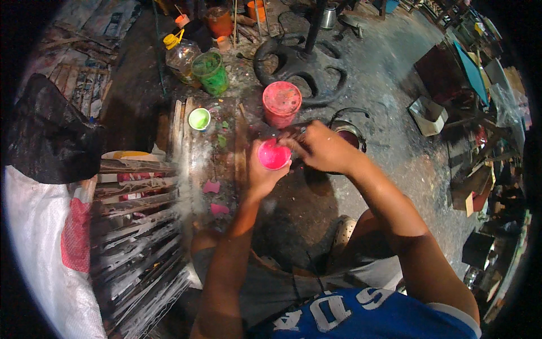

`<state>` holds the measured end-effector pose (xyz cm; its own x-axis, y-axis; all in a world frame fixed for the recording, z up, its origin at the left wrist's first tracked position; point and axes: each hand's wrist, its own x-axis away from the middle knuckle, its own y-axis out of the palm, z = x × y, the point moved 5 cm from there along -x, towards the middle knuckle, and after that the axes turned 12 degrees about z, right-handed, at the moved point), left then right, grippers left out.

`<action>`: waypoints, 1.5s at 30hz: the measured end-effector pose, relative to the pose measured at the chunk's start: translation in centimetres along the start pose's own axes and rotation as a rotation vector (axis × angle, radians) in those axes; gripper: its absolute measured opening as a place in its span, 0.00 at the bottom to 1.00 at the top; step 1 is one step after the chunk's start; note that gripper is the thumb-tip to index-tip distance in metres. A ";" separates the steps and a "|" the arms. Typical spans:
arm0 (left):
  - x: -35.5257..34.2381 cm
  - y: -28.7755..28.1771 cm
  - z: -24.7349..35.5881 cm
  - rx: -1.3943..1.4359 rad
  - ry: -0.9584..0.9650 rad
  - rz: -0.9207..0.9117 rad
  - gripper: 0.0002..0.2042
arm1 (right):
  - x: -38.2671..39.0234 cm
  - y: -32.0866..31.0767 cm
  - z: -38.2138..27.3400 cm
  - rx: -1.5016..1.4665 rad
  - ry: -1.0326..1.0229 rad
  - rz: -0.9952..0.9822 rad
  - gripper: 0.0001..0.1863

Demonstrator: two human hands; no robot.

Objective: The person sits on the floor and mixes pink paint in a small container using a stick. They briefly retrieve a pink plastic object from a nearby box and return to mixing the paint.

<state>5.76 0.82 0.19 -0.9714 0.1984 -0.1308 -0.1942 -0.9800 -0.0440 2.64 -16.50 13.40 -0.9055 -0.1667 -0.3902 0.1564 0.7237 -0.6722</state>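
Note:
My left hand (263, 179) is wrapped round a small cup (275, 155) with bright pink inside, its mouth turned up toward me. My right hand (323, 148) reaches in from the right, with darkened fingers bent together at the cup's upper right rim. Whether a thin tool or anything else is between those fingers is too dark to tell. Just beyond the cup stands a round red-pink tub (282, 103) with a smeared lid. To the left, a small white cup (199, 119) holds bright green stuff. Pink scraps (211, 186) lie beside my left forearm.
A green-stained bucket (210, 73) and a clear jug with a yellow cap (182, 59) stand at the far left. Beyond the tub lies a black spoked stand base (305, 65). A metal pot (353, 135) sits behind my right wrist. Wooden slats (138, 195) fill the left.

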 end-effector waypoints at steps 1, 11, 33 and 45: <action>0.0 0.1 -0.3 -0.001 -0.086 -0.019 0.40 | 0.1 0.2 0.2 0.002 0.028 -0.060 0.22; 0.0 -0.2 -0.7 0.051 -0.112 -0.014 0.39 | 0.3 0.6 -0.7 0.008 0.076 -0.317 0.14; 0.6 0.1 0.9 -0.060 0.013 -0.009 0.37 | 0.1 0.1 -0.3 0.019 0.130 -0.099 0.20; 0.5 -0.4 -0.1 -0.011 -0.138 -0.020 0.38 | -0.1 -0.1 -1.5 0.037 0.157 -0.169 0.18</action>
<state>5.38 1.34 0.06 -0.9771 0.2128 0.0072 -0.2128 -0.9755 -0.0557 2.13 -15.55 14.48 -0.9699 -0.1754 -0.1692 0.0088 0.6686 -0.7436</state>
